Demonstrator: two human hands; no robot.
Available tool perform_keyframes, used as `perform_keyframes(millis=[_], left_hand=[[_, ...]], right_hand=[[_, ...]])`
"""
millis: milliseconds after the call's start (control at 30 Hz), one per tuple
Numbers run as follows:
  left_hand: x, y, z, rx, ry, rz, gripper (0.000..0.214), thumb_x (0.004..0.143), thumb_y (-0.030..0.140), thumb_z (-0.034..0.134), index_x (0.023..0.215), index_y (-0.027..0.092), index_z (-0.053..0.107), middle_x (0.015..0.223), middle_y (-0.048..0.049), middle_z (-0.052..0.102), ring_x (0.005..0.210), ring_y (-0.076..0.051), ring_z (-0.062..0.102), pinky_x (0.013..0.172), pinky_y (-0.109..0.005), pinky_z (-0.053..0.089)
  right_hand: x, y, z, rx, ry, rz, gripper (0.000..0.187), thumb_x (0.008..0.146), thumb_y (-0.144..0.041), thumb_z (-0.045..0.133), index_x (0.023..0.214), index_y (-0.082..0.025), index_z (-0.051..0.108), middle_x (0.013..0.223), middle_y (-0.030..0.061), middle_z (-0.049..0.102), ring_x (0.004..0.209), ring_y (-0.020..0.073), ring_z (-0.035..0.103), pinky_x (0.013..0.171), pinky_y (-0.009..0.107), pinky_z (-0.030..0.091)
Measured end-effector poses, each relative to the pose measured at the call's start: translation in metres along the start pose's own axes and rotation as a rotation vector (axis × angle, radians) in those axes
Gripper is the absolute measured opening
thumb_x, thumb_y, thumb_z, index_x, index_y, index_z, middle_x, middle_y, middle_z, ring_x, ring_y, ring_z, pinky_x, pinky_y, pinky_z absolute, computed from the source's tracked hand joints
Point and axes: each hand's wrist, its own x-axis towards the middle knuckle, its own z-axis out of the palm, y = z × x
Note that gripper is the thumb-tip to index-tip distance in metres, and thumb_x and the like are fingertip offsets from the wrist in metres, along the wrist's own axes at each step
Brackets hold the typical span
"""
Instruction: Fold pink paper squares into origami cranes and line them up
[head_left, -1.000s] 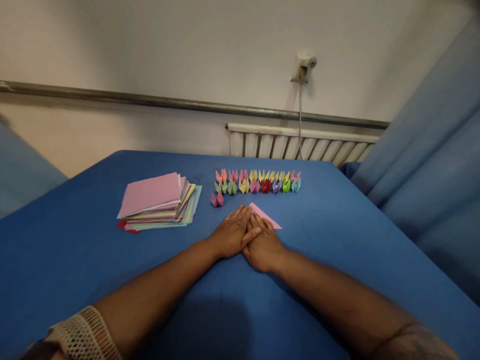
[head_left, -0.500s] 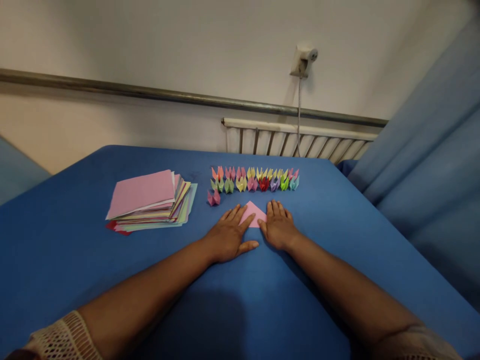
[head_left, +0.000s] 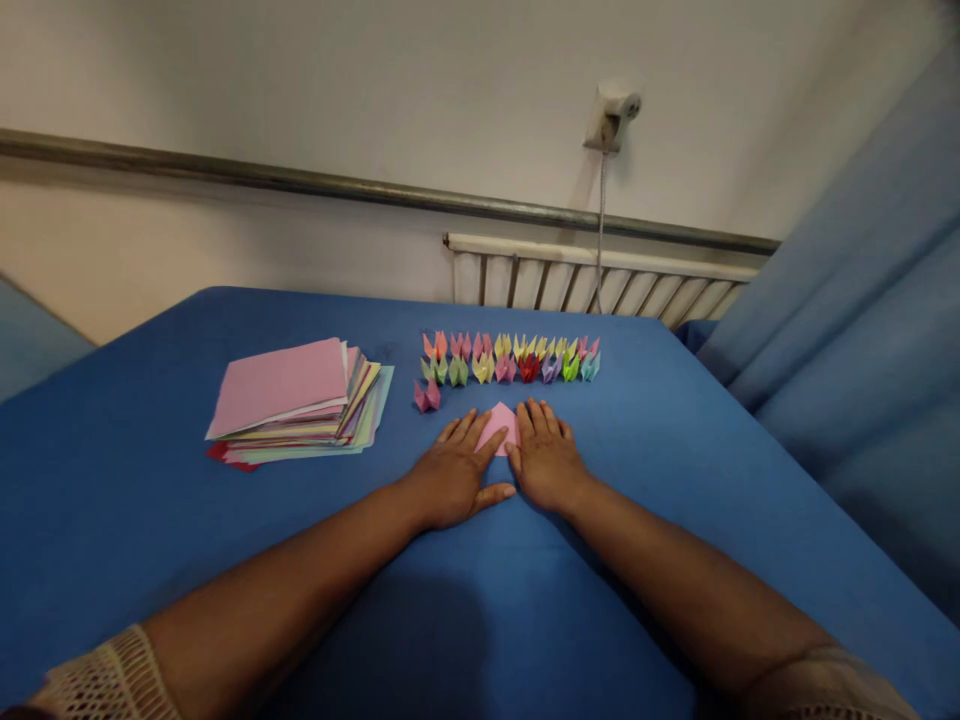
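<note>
A piece of pink origami paper (head_left: 499, 420), folded to a point at its far end, lies flat on the blue table between my hands. My left hand (head_left: 452, 480) rests on its left side with the fingers spread and the thumb stretched to the right. Over the right side of the paper lies my right hand (head_left: 549, 460), palm down with fingers out, covering that edge. Just beyond, folded paper cranes (head_left: 528, 368) in several colours stand in two rows. One pink crane (head_left: 427, 396) sits apart in front of them at the left.
A stack of coloured paper sheets (head_left: 281, 388), pink on top, lies to the left on the blue table (head_left: 135, 480). Behind the table are a metal rail (head_left: 337, 187), a white radiator (head_left: 540, 270) and a socket with a cord (head_left: 606, 128). A blue curtain (head_left: 855, 240) hangs at right.
My right hand has slid left across the paper, and less of the paper's right side shows. My left hand has stayed nearly still.
</note>
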Motion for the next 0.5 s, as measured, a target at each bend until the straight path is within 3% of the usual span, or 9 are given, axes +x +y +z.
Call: perform_keyframes(millis=[133,333,500], left_hand=[[0.0,0.0,-0.001,0.0,-0.014,-0.001,0.085,0.082,0.073,0.033,0.148,0.02,0.026,0.156,-0.0182,0.016,0.143,-0.036,0.013,0.112,-0.051,0.015],[0.002,-0.002,-0.001,-0.012,-0.002,0.008,0.083,0.084,0.071,0.034,0.148,0.019,0.026,0.155,-0.0186,0.017,0.143,-0.037,0.012,0.112,-0.052,0.016],[0.003,-0.003,0.001,-0.034,0.015,0.009,0.081,0.084,0.07,0.038,0.147,0.021,0.027,0.155,-0.0184,0.018,0.143,-0.037,0.013,0.112,-0.054,0.016]], right_hand=[[0.0,0.017,0.0,-0.028,-0.023,0.109,0.061,0.09,-0.029,0.035,0.145,-0.005,0.027,0.151,0.0184,0.029,0.14,0.0315,0.021,0.108,0.049,0.021],[0.009,0.06,-0.01,-0.136,0.062,0.24,0.056,0.087,-0.012,0.03,0.143,-0.007,0.033,0.15,0.018,0.033,0.138,0.0316,0.024,0.106,0.053,0.019],[0.01,0.052,-0.026,-0.155,0.239,0.239,0.05,0.091,-0.012,0.024,0.139,-0.006,0.04,0.147,0.0189,0.036,0.136,0.0323,0.028,0.106,0.051,0.018]])
